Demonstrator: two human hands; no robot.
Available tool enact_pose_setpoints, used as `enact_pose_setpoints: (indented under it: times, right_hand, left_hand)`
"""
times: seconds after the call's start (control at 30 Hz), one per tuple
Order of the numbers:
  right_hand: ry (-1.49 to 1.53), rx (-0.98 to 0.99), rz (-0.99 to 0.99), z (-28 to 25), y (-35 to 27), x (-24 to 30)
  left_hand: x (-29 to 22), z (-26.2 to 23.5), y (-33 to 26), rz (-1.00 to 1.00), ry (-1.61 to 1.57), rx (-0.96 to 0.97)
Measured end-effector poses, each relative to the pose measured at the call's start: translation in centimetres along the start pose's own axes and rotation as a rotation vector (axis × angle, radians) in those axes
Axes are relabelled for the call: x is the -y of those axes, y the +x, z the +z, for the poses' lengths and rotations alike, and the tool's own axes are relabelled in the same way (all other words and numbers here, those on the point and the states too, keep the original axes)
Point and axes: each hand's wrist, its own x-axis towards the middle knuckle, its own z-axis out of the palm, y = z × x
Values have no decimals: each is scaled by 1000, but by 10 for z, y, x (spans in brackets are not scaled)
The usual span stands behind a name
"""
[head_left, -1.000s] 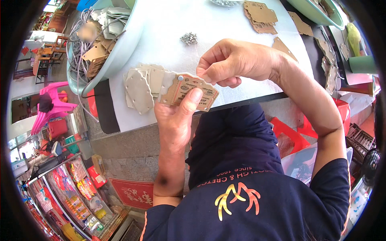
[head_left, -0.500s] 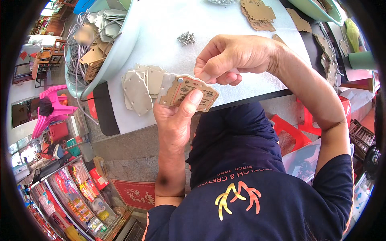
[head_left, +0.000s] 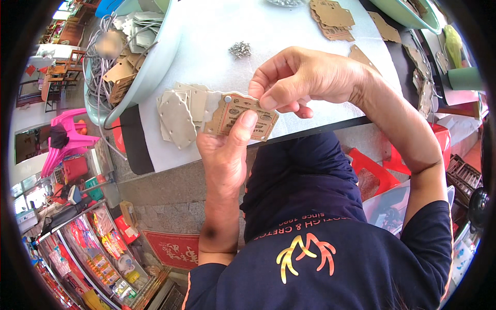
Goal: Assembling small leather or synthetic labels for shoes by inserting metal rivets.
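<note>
My left hand (head_left: pixel 230 147) is closed around a brown printed cardboard piece (head_left: pixel 262 127) with a wavy edge, its thumb lying across the print. A pale grey backing plate (head_left: pixel 211 103) shows behind the cardboard at the left. One round silver fastener head (head_left: pixel 228 98) sits near the upper left corner. At the upper right corner, the thumb and forefinger of my right hand (head_left: pixel 299 77) are pinched against the edge; whatever lies between them is hidden. Just left of the held piece, several loose pale grey plates (head_left: pixel 175 119) overlap on the white table covering (head_left: pixel 206 51).
A heap of small metal fasteners (head_left: pixel 239 49) lies beyond my hands. Brown cardboard pieces (head_left: pixel 330 18) are stacked at the far right. A pale blue basin (head_left: pixel 150 67) with grey cables (head_left: pixel 95 51) stands left, and a green basin (head_left: pixel 413 18) far right. Red stools (head_left: pixel 372 170) stand beside my legs.
The held piece has turned slightly, its right side rising and its print more level. My right thumb has come down over the piece's upper right corner.
</note>
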Motion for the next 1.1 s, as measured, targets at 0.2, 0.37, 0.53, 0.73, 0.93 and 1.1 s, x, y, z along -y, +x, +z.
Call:
enact_pose_setpoints:
  times: [0.2, 0.37, 0.53, 0.73, 0.93, 1.1]
  right_hand:
    - [-106, -22, -62, 4, -1, -1]
    - [-228, -17, -100, 3, -1, 0]
    - [-280, -37, -217, 3, 1, -8]
    - [-398, -374, -455, 20, 0, -29]
    - [-355, -538, -478, 34, -11, -39]
    - [-135, -417, -291, 40, -24, -32]
  left_hand:
    - [2, 0, -1, 15, 6, 6]
    - [4, -1, -1, 47, 57, -6]
    - [5, 0, -1, 53, 70, -32]
    - [2, 1, 2, 31, 3, -40]
    - [-1, 2, 2, 10, -5, -56]
    - [-6, 3, -3, -15, -8, -29]
